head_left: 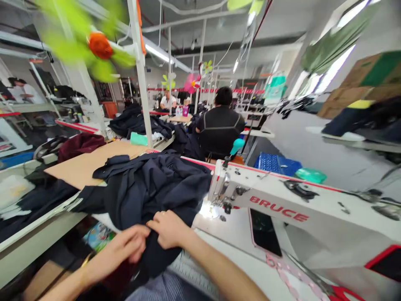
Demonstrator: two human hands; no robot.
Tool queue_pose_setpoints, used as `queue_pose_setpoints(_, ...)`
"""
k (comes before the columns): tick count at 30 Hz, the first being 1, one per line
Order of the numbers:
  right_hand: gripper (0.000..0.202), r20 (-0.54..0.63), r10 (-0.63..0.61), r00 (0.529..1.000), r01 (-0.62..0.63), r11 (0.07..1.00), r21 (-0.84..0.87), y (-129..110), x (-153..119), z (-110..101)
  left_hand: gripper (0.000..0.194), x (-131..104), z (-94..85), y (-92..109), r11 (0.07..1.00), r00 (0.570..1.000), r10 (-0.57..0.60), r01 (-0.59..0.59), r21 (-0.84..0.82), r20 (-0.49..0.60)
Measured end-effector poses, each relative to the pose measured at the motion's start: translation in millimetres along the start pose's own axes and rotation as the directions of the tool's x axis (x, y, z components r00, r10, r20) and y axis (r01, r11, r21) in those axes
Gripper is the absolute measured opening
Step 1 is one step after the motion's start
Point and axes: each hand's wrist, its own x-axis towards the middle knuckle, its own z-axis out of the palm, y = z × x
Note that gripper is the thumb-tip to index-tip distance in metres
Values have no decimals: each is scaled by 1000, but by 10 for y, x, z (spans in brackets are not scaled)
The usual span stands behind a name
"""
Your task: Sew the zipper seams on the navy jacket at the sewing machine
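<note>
A dark navy garment (159, 179) lies bunched over the table's front edge, left of the sewing machine (282, 209). With fingers curled, my left hand (133, 242) pinches the garment near the lap. Close beside it my right hand (169, 228) grips the same cloth, thumb and fingertips pressed together. Both hands are left of the lit needle area (209, 210), apart from it. Part of the garment hangs down below my hands. The folds hide which part of the garment I hold.
A phone (265, 232) lies on the machine bed, with red-handled scissors (344, 293) at the lower right. A tan board (84, 163) and more dark cloth are on the left. Ahead, a person in black (222, 125) sits facing away. A blue basket (277, 163) stands beyond the machine.
</note>
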Motion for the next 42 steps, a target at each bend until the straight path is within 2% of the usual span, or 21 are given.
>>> queue_pose_setpoints(3, 19, 55, 61, 997, -59, 998, -34, -35, -129, -208, 38, 368, 86, -61, 999, 988, -25, 31, -41, 150)
queue_pose_setpoints(4, 15, 61, 96, 993, -95, 995, -16, -39, -245, -260, 41, 498, 129, -83, 999, 978, -21, 29, -35, 208)
queue_pose_setpoints(7, 23, 67, 140, 988, -144, 988, 50, -55, -788, -312, 49, 804, 229, -179, 990, 950, -14, -31, 140, 311)
queue_pose_setpoints(9, 27, -39, 158, 987, -159, 987, -11, -135, -1206, -267, 49, 894, 242, -233, 973, 924, 3, -91, 212, 383)
queue_pose_setpoints(11, 31, -34, 210, 977, -211, 977, -16, -300, -1535, -199, 46, 890, 224, -245, 959, 895, 39, -157, 234, 444)
queue_pose_setpoints(13, 36, 3, 307, 952, -307, 952, -2, -505, -1699, -158, 43, 822, 207, -213, 939, 871, 89, -235, 250, 483)
queue_pose_setpoints(15, 36, 14, 411, 911, -411, 911, 9, -684, -1684, -186, 41, 736, 215, -153, 898, 852, 146, -327, 293, 503)
queue_pose_setpoints(17, 30, -43, 459, 887, -457, 888, 59, -787, -1537, -271, 34, 672, 257, -81, 847, 824, 210, -422, 322, 526)
queue_pose_setpoints(20, 30, -209, 440, 874, -401, 894, 201, -764, -1216, -339, 30, 644, 381, 18, 819, 787, 280, -495, 291, 550)
queue_pose_setpoints(21, 32, -228, 449, 864, -402, 888, 223, -718, -1116, -309, 31, 643, 435, 38, 820, 787, 282, -495, 288, 549)
queue_pose_setpoints(23, 38, -165, 521, 838, -491, 850, 190, -600, -969, -165, 40, 628, 548, 48, 815, 829, 240, -455, 359, 506)
queue_pose_setpoints(26, 60, -10, 653, 758, -651, 757, 53, -458, -916, 115, 69, 536, 674, -16, 756, 915, 114, -332, 564, 386)
queue_pose_setpoints(28, 68, 29, 690, 723, -690, 724, 9, -428, -956, 233, 77, 437, 703, -83, 708, 940, 45, -270, 653, 339)
queue_pose_setpoints(32, 71, 50, 713, 700, -713, 701, -18, -471, -1027, 254, 83, 262, 666, -184, 641, 949, -40, -217, 736, 314)
queue_pose_setpoints(37, 72, 53, 719, 693, -719, 695, -27, -500, -1019, 226, 83, 178, 622, -212, 598, 935, -83, -231, 767, 346)
queue_pose_setpoints(40, 73, 82, 725, 684, -726, 687, -25, -484, -1020, 227, 85, 199, 522, -177, 614, 923, -91, -244, 751, 374)
queue_pose_setpoints(42, 73, 97, 728, 679, -730, 683, -21, -474, -1024, 222, 82, 295, 371, -132, 663, 894, -70, -289, 690, 442)
